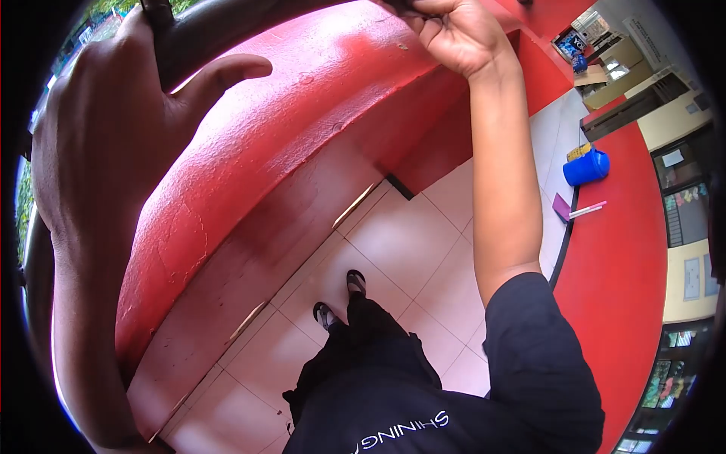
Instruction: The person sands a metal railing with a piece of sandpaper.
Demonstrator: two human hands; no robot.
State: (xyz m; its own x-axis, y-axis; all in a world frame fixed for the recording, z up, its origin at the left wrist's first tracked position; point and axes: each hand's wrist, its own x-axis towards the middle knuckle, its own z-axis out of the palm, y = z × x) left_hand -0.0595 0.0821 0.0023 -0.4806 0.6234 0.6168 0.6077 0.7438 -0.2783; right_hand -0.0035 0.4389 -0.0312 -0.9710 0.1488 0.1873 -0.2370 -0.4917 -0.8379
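Observation:
A thick dark rail (234, 29) crosses the upper left. Against its left end is my left hand (102, 129), the thumb stretched out below the rail and away from the palm. The fingertips of that hand run out of sight at the top left. My right hand (457, 34) is raised at the top edge, palm side showing and fingers curled. Something dark shows at its fingertips, cut off by the frame, and I cannot make out what it is. Beneath the rail a glossy red wall (249, 144) curves across the view.
Pale tiles (393, 234) cover the floor under my feet (340, 299). To the right, a red ledge (616, 265) holds a blue container (586, 166), a yellow item (580, 151) and a purple dustpan-like piece (561, 207) with pale sticks. Windows (684, 189) line the far right.

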